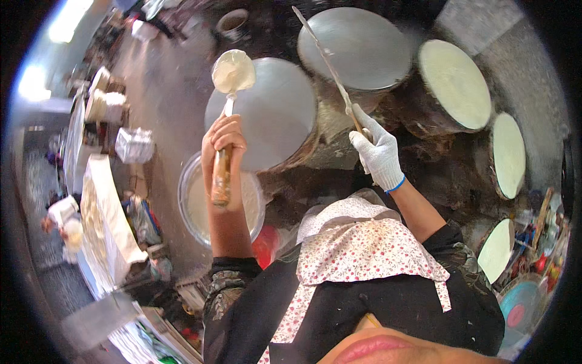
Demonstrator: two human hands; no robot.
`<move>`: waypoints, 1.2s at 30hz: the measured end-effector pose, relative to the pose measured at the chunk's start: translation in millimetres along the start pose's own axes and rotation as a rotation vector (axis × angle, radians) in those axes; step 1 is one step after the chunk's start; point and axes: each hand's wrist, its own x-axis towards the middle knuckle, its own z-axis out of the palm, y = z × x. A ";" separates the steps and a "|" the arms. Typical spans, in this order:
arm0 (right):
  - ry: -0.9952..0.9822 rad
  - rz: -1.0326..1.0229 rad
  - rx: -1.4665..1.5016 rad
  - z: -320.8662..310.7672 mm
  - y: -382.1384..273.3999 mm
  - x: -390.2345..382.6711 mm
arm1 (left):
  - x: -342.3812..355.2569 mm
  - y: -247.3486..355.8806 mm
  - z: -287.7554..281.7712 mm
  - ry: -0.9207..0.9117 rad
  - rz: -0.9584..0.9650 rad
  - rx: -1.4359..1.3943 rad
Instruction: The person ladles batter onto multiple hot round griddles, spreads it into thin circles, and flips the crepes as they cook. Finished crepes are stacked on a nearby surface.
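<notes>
Bare, my left hand [227,134] grips the wooden handle of a ladle [234,71]. Pale batter coats the ladle's round bowl, which is raised over the left edge of a bare round griddle [273,115]. A white glove covers my right hand [379,155], closed around the handle of a long thin spatula [325,59] smeared with batter. The spatula slants up and left across the edge of a second bare griddle [364,51]. Below my left hand, partly behind the forearm, stands a clear tub of pale batter [195,209].
To the right, an arc of griddles holds pale rounds: an upper round [454,84], a middle round [509,155] and a lower round [496,250]. A teal fan-like object [521,306] stands lower right. At far left, a person [62,212] works beside a long cloth-covered table [112,206].
</notes>
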 end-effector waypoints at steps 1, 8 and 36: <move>0.045 -0.071 0.016 -19.0 0.9 10.0 | 29.8 -6.5 1.9 0.001 -0.072 -0.005; 0.250 -0.014 -0.075 -164.0 -20.8 54.1 | 209.5 -112.3 -23.8 -0.082 -0.196 0.567; 0.712 0.035 -0.275 -100.1 103.9 123.7 | 423.8 -121.9 -124.9 -0.360 0.807 2.788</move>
